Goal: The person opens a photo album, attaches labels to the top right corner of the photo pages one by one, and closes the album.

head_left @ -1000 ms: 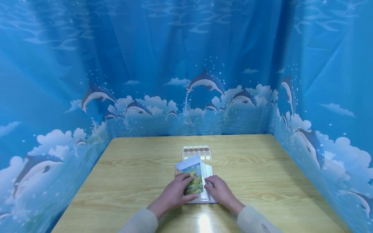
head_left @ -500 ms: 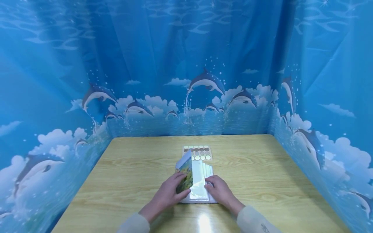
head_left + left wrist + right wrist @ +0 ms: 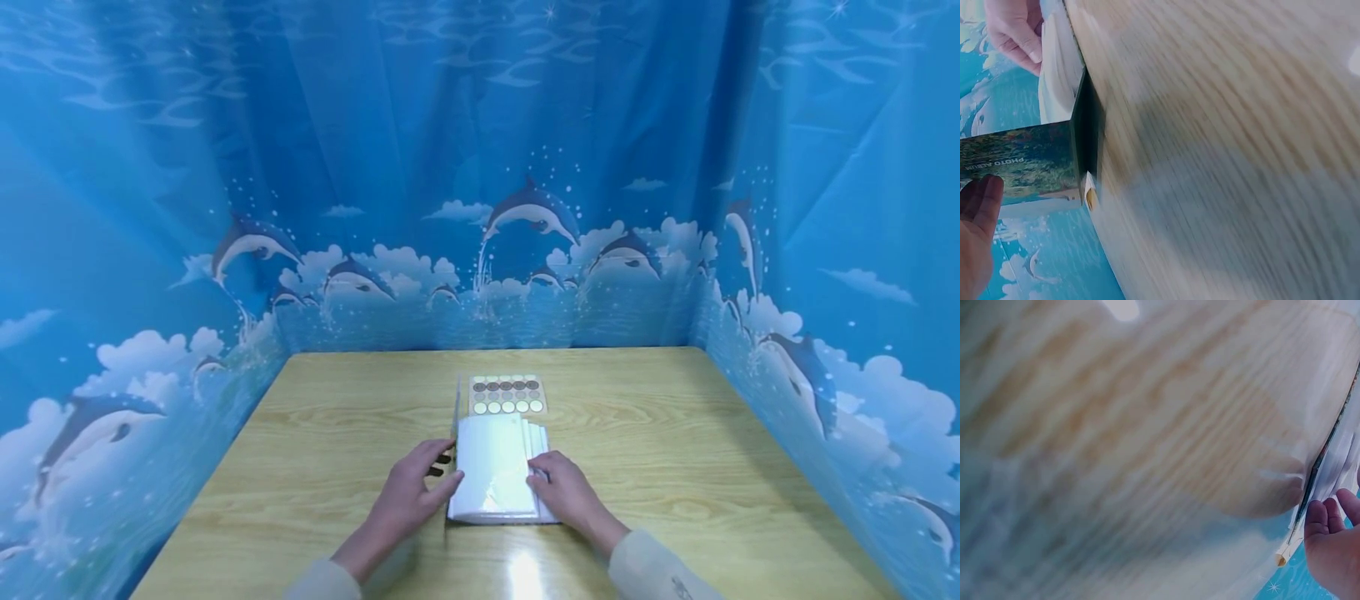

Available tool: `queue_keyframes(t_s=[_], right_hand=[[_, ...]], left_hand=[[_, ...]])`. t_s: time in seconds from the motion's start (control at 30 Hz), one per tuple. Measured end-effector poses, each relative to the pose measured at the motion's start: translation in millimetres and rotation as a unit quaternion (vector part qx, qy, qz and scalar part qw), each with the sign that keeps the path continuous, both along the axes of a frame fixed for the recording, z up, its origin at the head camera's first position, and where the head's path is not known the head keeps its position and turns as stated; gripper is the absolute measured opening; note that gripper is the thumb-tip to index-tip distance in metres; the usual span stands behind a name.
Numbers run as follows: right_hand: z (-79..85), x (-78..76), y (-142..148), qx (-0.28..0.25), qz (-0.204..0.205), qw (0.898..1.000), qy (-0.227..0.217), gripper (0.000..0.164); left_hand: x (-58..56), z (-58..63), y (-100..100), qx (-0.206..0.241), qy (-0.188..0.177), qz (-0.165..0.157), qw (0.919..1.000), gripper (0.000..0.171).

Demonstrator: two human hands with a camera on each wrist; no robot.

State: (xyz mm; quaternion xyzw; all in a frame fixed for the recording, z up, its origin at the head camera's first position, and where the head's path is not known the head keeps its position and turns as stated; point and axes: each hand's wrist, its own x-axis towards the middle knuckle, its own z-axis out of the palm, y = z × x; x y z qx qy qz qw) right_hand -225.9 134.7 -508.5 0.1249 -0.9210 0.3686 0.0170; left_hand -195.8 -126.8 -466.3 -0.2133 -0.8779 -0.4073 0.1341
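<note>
A photo album lies on the wooden table, its white pages (image 3: 491, 467) showing in the head view. Its front cover (image 3: 1029, 159), printed with greenery and the words "PHOTO ALBUM", stands nearly upright along the left side, seen almost edge-on from the head. My left hand (image 3: 408, 487) holds this cover at its near part, fingers against the printed outer face and thumb toward the pages. At the opposite side, my right hand (image 3: 564, 490) holds the stepped page edges with thumb and fingers. Part of its grip is hidden in the right wrist view.
Just behind the album lies a flat sheet with rows of round, coin-like discs (image 3: 507, 395). The wooden table (image 3: 337, 425) extends around both, and a blue dolphin-print curtain (image 3: 420, 167) encloses its back and sides.
My left hand has moved left, swinging the album's cover from lying over the pages to nearly upright and uncovering the white pages. The right hand has stayed in place.
</note>
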Motion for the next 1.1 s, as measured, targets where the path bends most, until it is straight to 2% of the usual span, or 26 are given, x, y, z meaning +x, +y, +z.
queue_keyframes(t_s=[0.17,0.33,0.47,0.63,0.77,0.9,1.1], right_hand=[[0.3,0.4,1,-0.001,0.002,1.000,0.005,0.029],[-0.3,0.8,1,-0.004,0.007,1.000,0.013,0.028],[-0.9,0.1,0,-0.002,0.003,1.000,0.005,0.028],[-1.3,1.0,1,-0.005,0.006,1.000,0.016,0.027],[-0.3,2.3,0,-0.005,0.006,1.000,0.017,0.027],[0.0,2.7,0,-0.003,0.007,1.000,0.025,0.027],[-0.2,2.0,-1,-0.004,0.004,0.999,0.032,0.027]], left_hand=[[4.2,1.7,-9,0.053,-0.008,0.015,0.9984,0.046],[7.2,1.2,-16,0.118,-0.035,0.025,0.9921,0.042],[12.4,5.9,-21,0.165,-0.087,0.048,0.9813,0.042],[18.2,15.1,-28,0.206,-0.152,0.080,0.9633,0.043],[19.2,16.9,-35,0.226,-0.183,0.094,0.9522,0.043],[18.2,14.8,-42,0.249,-0.208,0.093,0.9414,0.044],[15.4,9.7,-53,0.261,-0.235,0.107,0.9303,0.044]])
